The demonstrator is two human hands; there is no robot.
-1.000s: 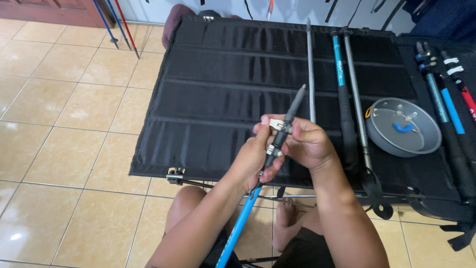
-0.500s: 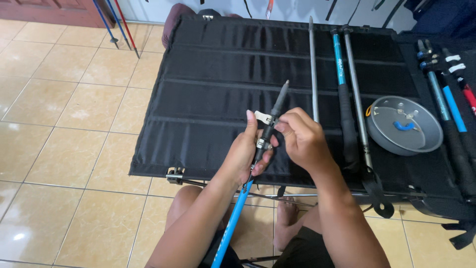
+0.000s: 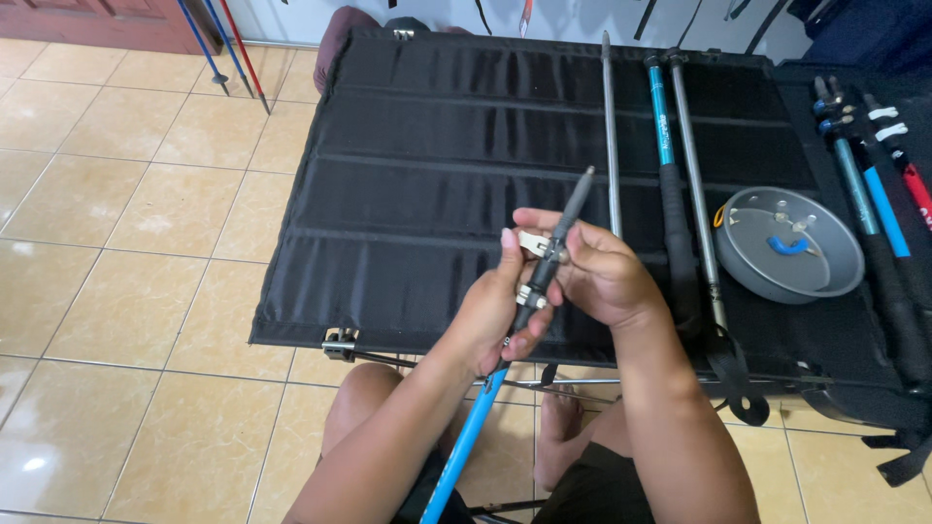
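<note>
At mid-frame, your left hand (image 3: 495,320) wraps the blue trekking pole (image 3: 466,437) below its metal clamp (image 3: 536,245), which your right hand (image 3: 602,277) pinches. Keep the shaft steady above the black tabletop (image 3: 427,146) and work the clamp with small finger turns.

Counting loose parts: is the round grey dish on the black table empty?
No, the grey dish holds a curved blue piece and a few small pale parts.
</note>
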